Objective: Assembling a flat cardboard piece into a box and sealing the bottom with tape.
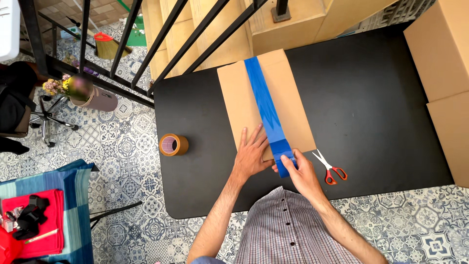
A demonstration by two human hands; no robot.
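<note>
Cardboard box [244, 105] pressed flat by open left hand [251, 155]; blue tape roll [285, 161] gripped by right hand [303, 175] (strip laid along seam).

Under your left hand's fingers [255, 137] the box [242, 100] is plain tan cardboard, split by a bright blue strip of tape [264, 100] that runs to your right hand's fingers [288, 164]. Just right of those fingers lie scissors [330, 167] with orange-red handles and silver blades. Left of your left fingers sits a brown roll of tape [173, 144]. The desk [371, 107] is flat black. Your shirt [286, 230] is finely checked, with dark buttons. The floor [122, 156] shows blue-grey patterned tiles.
</note>
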